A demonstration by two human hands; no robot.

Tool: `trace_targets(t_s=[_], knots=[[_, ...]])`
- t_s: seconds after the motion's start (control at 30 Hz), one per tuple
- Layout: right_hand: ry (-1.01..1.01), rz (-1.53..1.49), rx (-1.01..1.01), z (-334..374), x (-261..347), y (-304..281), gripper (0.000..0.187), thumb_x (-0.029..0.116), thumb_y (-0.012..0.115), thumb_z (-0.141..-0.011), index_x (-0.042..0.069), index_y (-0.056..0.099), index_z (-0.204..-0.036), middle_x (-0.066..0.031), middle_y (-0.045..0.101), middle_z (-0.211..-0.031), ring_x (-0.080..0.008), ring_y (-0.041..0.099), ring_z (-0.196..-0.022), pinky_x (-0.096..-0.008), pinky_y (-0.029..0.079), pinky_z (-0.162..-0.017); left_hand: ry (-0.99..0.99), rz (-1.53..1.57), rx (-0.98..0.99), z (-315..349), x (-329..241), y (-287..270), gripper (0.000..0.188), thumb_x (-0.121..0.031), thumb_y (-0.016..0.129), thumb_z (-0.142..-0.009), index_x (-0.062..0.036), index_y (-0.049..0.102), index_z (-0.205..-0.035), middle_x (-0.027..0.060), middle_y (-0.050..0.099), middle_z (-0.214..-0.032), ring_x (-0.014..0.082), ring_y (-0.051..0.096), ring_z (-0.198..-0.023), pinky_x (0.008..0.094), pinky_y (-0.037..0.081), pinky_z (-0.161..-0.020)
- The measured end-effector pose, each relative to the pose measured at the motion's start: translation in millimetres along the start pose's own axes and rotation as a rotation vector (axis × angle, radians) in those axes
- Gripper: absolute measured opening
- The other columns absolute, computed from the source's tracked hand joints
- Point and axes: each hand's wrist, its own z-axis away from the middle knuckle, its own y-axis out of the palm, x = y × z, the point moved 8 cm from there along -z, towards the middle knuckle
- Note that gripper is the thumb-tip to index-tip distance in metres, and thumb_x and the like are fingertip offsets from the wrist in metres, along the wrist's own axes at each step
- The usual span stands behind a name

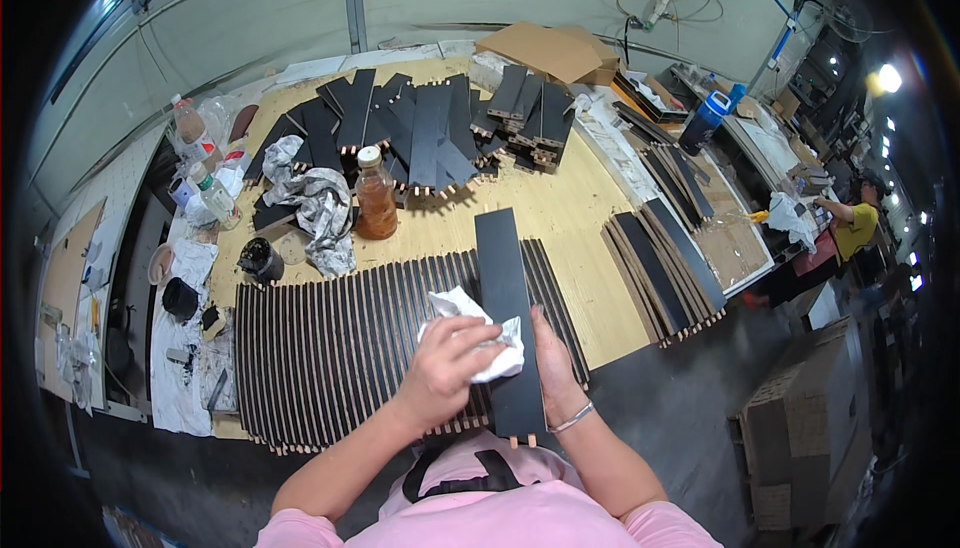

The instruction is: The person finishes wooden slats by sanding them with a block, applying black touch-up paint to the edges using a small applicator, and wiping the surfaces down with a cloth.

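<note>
A black wooden board (503, 268) with pale dowel pegs at its ends is held lengthwise in front of me. My right hand (555, 360) is closed on its right edge, the thumb lying along the side. My left hand (450, 363) presses a crumpled white wipe (508, 353), cloth or paper, onto the board's face, its fingers bent over it. Beneath lies a long row of similar boards (350, 348) standing on edge, side by side, with pegs toward me. Part of that row is hidden by my hands and the held board.
A heap of black boards (425, 133) lies at the back. Before it are a bottle of brown liquid (376, 198), a stained rag (325, 208) and a dark cup (261, 261). More boards (665, 268) rest at the right. Farther right, a person in yellow (858, 238) stands near cardboard boxes (810, 418).
</note>
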Motion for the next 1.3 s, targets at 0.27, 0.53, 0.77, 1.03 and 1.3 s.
trace_targets(t_s=[0.27, 0.53, 0.77, 1.03, 1.3], knots=[[-0.086, 0.025, -0.016, 7.4, 7.9, 9.6, 0.065, 0.058, 0.034, -0.123, 0.005, 0.068, -0.141, -0.0110, 0.080, -0.108, -0.0231, 0.080, -0.092, -0.0407, 0.069, -0.086, -0.028, 0.067, 0.023, 4.1, -0.8, -1.6, 0.041, 0.002, 0.074, -0.078, -0.0041, 0.080, -0.118, 0.0133, 0.077, -0.126, 0.0375, 0.073, -0.118, 0.0494, 0.058, -0.102], [-0.101, -0.009, 0.024, 28.8, 19.5, 35.9, 0.051, 0.050, 0.042, -0.125, 0.007, 0.063, -0.142, -0.0056, 0.073, -0.126, -0.0157, 0.073, -0.112, -0.0356, 0.064, -0.095, -0.597, 0.862, -0.038, 3.5, 10.1, -28.9, 0.024, 0.000, 0.078, -0.099, 0.0010, 0.074, -0.123, 0.0094, 0.078, -0.114, 0.0183, 0.077, -0.105, 0.0327, 0.061, -0.092], [-0.223, 0.211, -0.030, 20.7, 28.3, 10.6, 0.058, 0.058, 0.039, -0.122, 0.010, 0.070, -0.128, -0.0113, 0.080, -0.100, -0.0216, 0.078, -0.083, -0.0376, 0.068, -0.072, 0.013, 0.172, 0.046, 30.3, -85.6, 5.0, 0.053, -0.007, 0.089, -0.071, -0.0125, 0.081, -0.123, 0.0164, 0.073, -0.132, 0.0403, 0.071, -0.117, 0.0476, 0.060, -0.099], [-0.186, 0.093, -0.014, 42.3, 30.6, 30.0, 0.063, 0.058, 0.032, -0.123, 0.007, 0.068, -0.128, -0.0114, 0.077, -0.099, -0.0212, 0.077, -0.080, -0.0358, 0.067, -0.073, -0.013, 0.026, 0.017, 33.7, -68.5, -15.7, 0.045, -0.002, 0.080, -0.079, -0.0113, 0.084, -0.122, 0.0146, 0.076, -0.128, 0.0348, 0.071, -0.093, 0.0435, 0.055, -0.077], [-0.104, 0.062, -0.018, 41.1, 10.8, 15.5, 0.064, 0.058, 0.031, -0.123, 0.006, 0.069, -0.126, -0.0142, 0.078, -0.098, -0.0259, 0.076, -0.077, -0.0411, 0.067, -0.069, -0.005, -0.281, 0.023, 29.5, -78.1, -13.0, 0.044, -0.012, 0.081, -0.080, -0.0203, 0.084, -0.124, 0.0024, 0.073, -0.114, 0.0237, 0.061, -0.082, 0.0374, 0.051, -0.065]])
